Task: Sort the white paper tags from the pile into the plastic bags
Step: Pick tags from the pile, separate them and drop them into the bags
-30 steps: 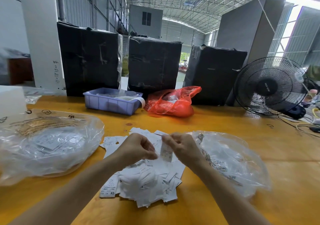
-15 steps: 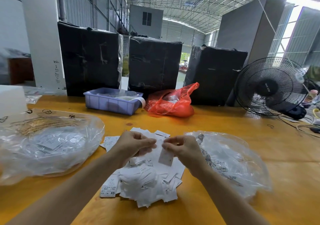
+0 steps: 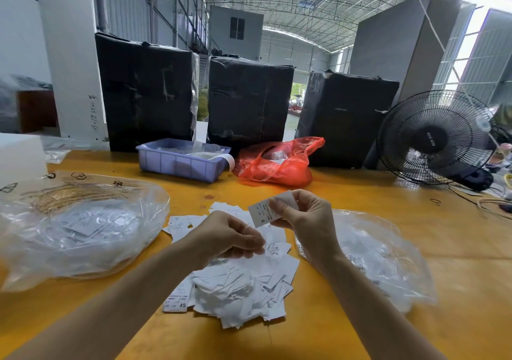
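Pinching a white tag (image 3: 261,213) marked S between my right hand's (image 3: 303,215) thumb and fingers, I held it above the pile of tags (image 3: 238,284) on the yellow table (image 3: 457,248). My left hand (image 3: 225,236) hovered over the pile, fingers curled onto another tag's edge. Clear plastic bags lay left (image 3: 80,229) and right (image 3: 385,260).
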A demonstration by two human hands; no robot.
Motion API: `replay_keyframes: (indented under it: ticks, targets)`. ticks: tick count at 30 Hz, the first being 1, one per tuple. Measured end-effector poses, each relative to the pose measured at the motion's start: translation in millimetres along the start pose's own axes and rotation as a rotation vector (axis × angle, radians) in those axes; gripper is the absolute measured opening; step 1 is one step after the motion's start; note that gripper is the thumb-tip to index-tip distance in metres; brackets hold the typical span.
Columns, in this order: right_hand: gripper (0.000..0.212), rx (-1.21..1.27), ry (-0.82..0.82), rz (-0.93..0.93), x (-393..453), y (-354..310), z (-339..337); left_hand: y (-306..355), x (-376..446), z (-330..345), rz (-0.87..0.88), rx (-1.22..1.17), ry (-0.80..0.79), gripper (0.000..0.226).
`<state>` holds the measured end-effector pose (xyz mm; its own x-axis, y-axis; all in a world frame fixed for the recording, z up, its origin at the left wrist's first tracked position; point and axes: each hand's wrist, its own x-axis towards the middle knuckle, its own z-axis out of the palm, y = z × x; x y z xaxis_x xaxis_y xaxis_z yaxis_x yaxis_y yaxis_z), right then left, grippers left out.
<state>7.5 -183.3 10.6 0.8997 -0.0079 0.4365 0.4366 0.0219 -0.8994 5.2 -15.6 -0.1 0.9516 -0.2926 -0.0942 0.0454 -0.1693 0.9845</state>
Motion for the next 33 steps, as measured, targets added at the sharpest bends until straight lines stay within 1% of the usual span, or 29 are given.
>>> replay_keyframes:
  ticks: [5,9,13,16,18,19,21,24,27,29,30,33]
  targets:
    - [0.012,-0.154,0.032,-0.047,0.2,7.7,-3.3,1.1,-0.9,-1.1,-0.006,-0.009,0.022,0.010]
    - [0.012,-0.126,0.027,-0.021,-1.1,9.9,-5.5,0.3,-0.5,-0.5,-0.012,-0.005,0.030,0.006]
    - [0.009,-0.077,-0.032,0.083,-2.1,11.1,-8.4,-0.8,0.6,-0.6,-0.012,-0.002,0.027,0.005]
    - [0.008,-0.033,-0.071,0.154,-3.3,12.7,-12.1,-1.0,-0.4,-1.0,-0.009,-0.011,0.014,0.015]
    - [0.009,-0.048,-0.131,0.189,-4.1,13.2,-15.1,-0.7,-1.1,-1.3,-0.016,-0.032,0.014,0.023]
    - [0.009,-0.064,-0.168,0.209,-4.5,13.2,-16.4,-0.5,-1.0,-1.3,-0.022,-0.040,0.014,0.024]
    - [0.009,-0.102,-0.223,0.243,-5.0,12.7,-17.3,-1.0,-1.2,-0.4,-0.034,-0.042,0.014,0.019]
    - [0.011,-0.142,-0.252,0.254,-5.3,13.3,-14.7,-2.7,-0.8,3.7,-0.030,-0.038,0.028,0.010]
    - [0.010,-0.136,-0.246,0.265,-7.2,16.6,-10.7,-5.2,-0.3,8.6,-0.025,-0.059,0.061,0.008]
    - [0.008,-0.132,-0.228,0.274,-8.3,18.4,-10.0,-6.7,0.0,10.9,-0.028,-0.107,0.078,0.012]
    - [0.007,-0.128,-0.204,0.277,-8.7,19.3,-10.0,-7.5,0.0,11.7,-0.029,-0.132,0.087,0.016]
    - [0.017,-0.148,-0.090,0.249,-8.9,22.8,-10.4,-9.6,1.3,12.9,-0.022,-0.182,0.132,0.020]
